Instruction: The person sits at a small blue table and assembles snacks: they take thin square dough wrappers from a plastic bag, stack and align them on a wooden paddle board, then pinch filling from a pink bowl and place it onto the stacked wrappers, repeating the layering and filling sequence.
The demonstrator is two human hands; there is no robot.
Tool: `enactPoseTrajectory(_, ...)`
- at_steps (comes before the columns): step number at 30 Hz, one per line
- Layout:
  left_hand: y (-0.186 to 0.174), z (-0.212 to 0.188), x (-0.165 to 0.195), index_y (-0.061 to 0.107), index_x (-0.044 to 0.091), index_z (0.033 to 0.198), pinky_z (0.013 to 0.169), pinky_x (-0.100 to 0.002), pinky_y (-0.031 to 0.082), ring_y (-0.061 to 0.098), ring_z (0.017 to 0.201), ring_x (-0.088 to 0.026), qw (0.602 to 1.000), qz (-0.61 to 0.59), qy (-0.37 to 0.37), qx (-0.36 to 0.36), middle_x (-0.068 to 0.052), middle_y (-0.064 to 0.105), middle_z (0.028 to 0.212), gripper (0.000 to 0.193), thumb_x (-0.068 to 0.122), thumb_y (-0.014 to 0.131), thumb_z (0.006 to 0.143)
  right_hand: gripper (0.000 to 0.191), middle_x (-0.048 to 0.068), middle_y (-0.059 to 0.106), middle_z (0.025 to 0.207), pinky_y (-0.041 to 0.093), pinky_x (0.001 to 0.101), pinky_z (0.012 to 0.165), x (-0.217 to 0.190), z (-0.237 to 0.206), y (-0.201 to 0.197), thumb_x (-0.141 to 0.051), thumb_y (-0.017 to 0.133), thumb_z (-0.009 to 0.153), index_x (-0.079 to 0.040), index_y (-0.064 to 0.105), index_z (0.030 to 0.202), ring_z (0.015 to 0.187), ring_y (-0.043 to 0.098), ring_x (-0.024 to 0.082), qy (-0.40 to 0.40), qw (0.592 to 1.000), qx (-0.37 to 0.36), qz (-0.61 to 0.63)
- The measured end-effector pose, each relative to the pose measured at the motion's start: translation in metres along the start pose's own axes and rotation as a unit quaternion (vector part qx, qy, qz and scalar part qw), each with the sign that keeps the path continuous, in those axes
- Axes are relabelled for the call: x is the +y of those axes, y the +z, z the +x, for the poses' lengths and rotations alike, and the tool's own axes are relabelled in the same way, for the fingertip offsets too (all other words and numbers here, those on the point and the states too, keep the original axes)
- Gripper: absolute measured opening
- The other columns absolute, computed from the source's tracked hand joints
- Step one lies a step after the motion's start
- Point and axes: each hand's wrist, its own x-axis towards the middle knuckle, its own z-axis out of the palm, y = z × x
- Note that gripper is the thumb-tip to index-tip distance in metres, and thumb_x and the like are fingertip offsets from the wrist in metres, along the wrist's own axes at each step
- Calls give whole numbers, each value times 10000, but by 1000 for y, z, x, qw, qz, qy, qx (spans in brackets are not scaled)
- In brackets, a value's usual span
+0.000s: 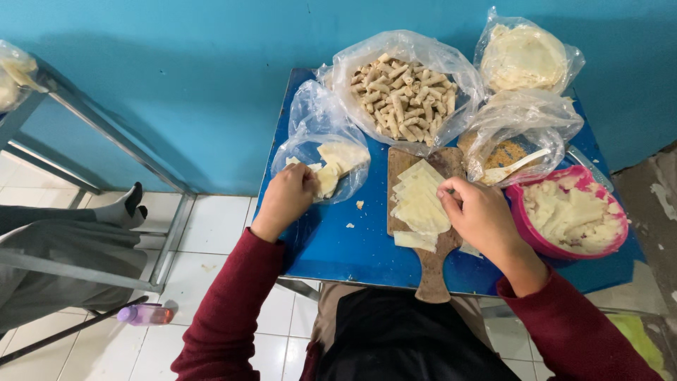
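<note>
My left hand (288,196) reaches into a clear plastic bag (314,116) holding pale wrapper pieces (340,159), its fingers closed on one at the bag's mouth. My right hand (478,214) rests on the right edge of a stack of pale square wrappers (419,201), fingertips pinching the top sheets. The stack lies on a wooden cutting board (431,271) on a small blue table (338,247).
A bag of rolled snacks (405,92) sits at the back, a bag of round flat wrappers (523,56) at the back right. A bag with crumbs and a white spoon (518,164) is beside a pink bowl of mashed filling (571,215). A metal frame (106,134) and pink bottle (144,314) stand left.
</note>
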Motion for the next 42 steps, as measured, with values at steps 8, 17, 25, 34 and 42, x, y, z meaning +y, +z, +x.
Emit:
enactPoseTrajectory(8,0,-4,16,681,69,930,694,-390,556,710,787,-275,1000,11,11,-12,-111,693,912,114,135,741,859,161,124,756,762,536,409,598,4,-7,0,-200,657,936,-68,701,1018,641,725,303,9,999,-32,12)
enactPoseTrajectory(17,3,1,9,564,51,999,902,-388,493,618,990,-309,974,-17,201,105,-101,641,1044,142,56,658,892,149,108,756,741,532,388,595,8,-8,-11,-187,673,915,-62,709,990,611,725,280,0,1000,-23,19)
enactPoseTrajectory(25,-1,-6,60,537,68,1103,755,-278,578,700,901,-110,905,-386,3,-176,-27,663,1013,184,50,661,968,213,113,746,891,549,366,654,0,-8,-16,-214,716,920,-52,709,1057,728,711,239,-13,996,8,84)
enactPoseTrajectory(34,9,-28,174,485,51,1329,742,-291,588,730,872,-151,905,-323,115,-252,-83,717,965,498,24,722,891,571,98,706,1192,561,328,888,-6,-28,-21,-277,778,868,-74,571,1361,1046,688,133,-18,916,-131,378)
enactPoseTrajectory(42,21,-53,189,540,41,1290,574,-363,521,684,620,-263,947,-245,68,-197,-127,658,735,451,93,750,894,374,33,801,897,575,258,752,-6,-69,-24,-138,783,842,-62,711,1201,822,740,88,51,961,-45,266)
